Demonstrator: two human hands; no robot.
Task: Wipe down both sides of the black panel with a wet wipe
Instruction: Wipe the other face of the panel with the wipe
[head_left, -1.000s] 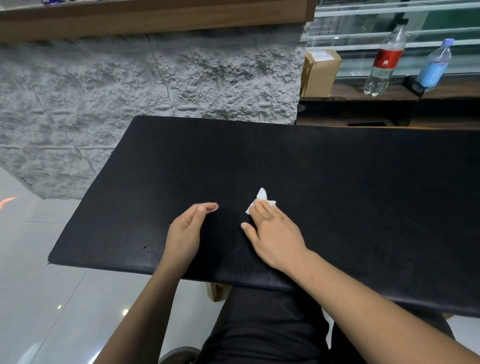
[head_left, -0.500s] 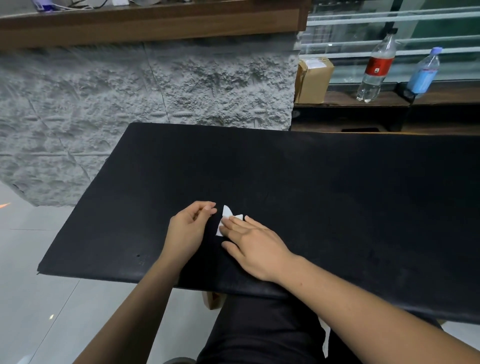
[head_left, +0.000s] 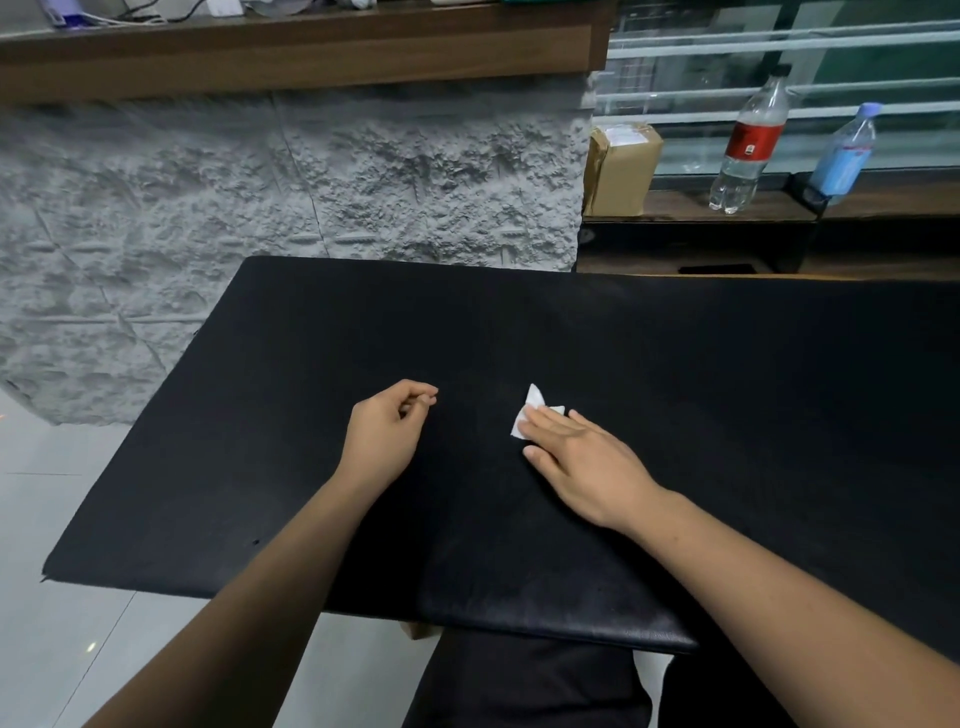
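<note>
A large black panel (head_left: 649, 374) lies flat across my lap and fills the middle of the view. On it sits a small white wet wipe (head_left: 527, 415), partly covered by fingertips. My right hand (head_left: 582, 462) presses the wipe onto the panel with straight, flat fingers. My left hand (head_left: 387, 434) rests on the panel to the left of the wipe, apart from it, its fingers loosely curled toward the thumb and holding nothing that I can see.
A rough grey stone wall (head_left: 311, 176) under a wooden counter (head_left: 291, 57) stands behind the panel. At the back right a ledge carries a cardboard box (head_left: 621, 169), a red-labelled bottle (head_left: 750, 143) and a blue bottle (head_left: 844, 150). Pale tiled floor (head_left: 47, 519) lies left.
My right hand has slid the wipe to the right across the panel, away from my left hand, after sliding it left before. My left hand stays in about the same spot.
</note>
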